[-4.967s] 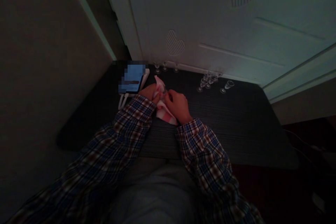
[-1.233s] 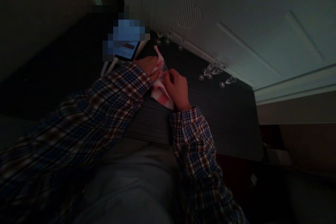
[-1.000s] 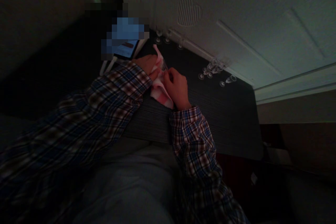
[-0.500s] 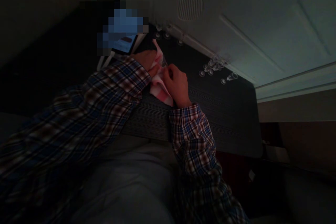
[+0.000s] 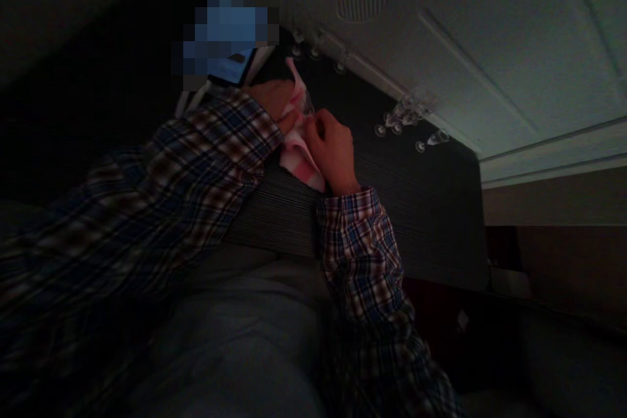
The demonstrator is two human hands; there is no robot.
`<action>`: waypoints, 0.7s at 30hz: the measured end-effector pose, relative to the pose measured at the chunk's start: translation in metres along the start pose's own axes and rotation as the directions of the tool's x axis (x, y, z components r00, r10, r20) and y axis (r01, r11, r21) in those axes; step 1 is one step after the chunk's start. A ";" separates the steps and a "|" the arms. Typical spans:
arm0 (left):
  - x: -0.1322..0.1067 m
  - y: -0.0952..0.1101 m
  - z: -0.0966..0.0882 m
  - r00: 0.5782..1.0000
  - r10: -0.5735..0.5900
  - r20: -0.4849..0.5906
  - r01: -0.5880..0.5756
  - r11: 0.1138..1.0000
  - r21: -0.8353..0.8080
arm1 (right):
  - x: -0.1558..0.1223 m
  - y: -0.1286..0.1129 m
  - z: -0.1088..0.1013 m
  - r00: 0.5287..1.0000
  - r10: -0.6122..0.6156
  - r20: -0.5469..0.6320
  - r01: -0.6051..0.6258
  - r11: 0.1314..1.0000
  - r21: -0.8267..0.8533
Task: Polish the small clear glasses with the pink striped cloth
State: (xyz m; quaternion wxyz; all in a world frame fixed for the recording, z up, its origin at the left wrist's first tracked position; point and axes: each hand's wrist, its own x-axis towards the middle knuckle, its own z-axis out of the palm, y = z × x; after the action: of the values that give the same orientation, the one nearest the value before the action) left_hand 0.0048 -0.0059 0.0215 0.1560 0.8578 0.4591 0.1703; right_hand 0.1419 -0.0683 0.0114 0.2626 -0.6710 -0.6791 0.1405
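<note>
In dim light both of my hands meet over a dark table [image 5: 421,209]. My left hand [image 5: 274,101] is closed round a pink-and-white checked cloth [image 5: 304,160] bunched between the hands. My right hand [image 5: 330,150] is curled shut against the same cloth. A small clear glass [image 5: 307,104] peeks out between the fingers, wrapped by the cloth. Which hand carries the glass is hidden. Both sleeves are plaid.
A lit phone [image 5: 228,65] leans on a white stand beside my left hand. Several small stemmed glasses [image 5: 399,119] cluster on the table's far right, one lying apart [image 5: 431,140]. A few more glasses [image 5: 313,51] stand along a white panelled wall [image 5: 490,46].
My head has tilted and shifted, so the table has slid and rotated in view. The hands stay together on the cloth and glass, with only small finger movement.
</note>
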 end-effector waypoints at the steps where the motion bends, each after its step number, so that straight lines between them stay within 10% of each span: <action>1: 0.000 0.000 0.000 1.000 -0.010 0.017 0.009 0.999 0.032 | 0.000 0.001 0.000 1.000 -0.003 0.002 0.003 1.000 0.007; 21: 0.000 0.006 -0.007 0.994 -0.012 0.112 0.004 0.997 0.073 | -0.003 -0.004 0.000 0.999 0.004 -0.037 -0.007 0.998 -0.060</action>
State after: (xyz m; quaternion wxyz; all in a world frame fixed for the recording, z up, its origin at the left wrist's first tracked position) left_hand 0.0060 -0.0081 0.0307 0.1509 0.8694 0.4588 0.1044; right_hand 0.1389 -0.0711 0.0131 0.2542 -0.6829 -0.6762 0.1082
